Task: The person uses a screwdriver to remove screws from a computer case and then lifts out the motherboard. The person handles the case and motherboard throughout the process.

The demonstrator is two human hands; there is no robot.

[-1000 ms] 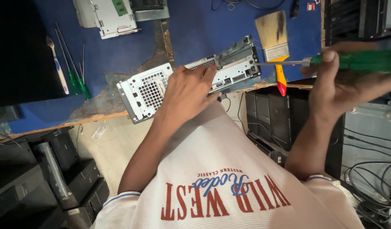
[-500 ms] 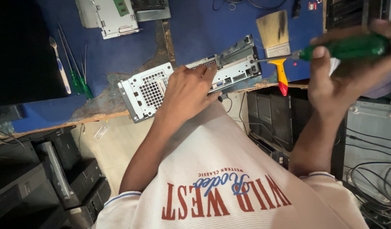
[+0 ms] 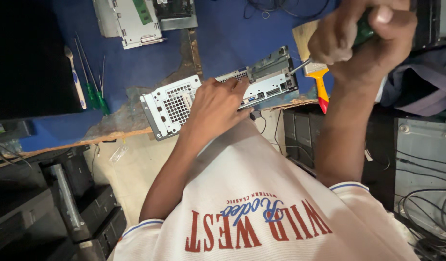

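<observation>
A workbench (image 3: 136, 72) with a worn blue top, its covering peeled near the front edge, fills the upper view. Below it lies a pale floor (image 3: 131, 169). Dark computer cases (image 3: 63, 203) are stacked at left, and grey cases with loose cables (image 3: 426, 203) stand at right.

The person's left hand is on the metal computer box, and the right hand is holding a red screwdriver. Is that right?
Not quite. The screwdriver in the right hand has a green handle, not red, as the head view shows; the red you see is the tip of the paintbrush handle lying on the blue table. The left hand does rest on the metal computer box.
</observation>
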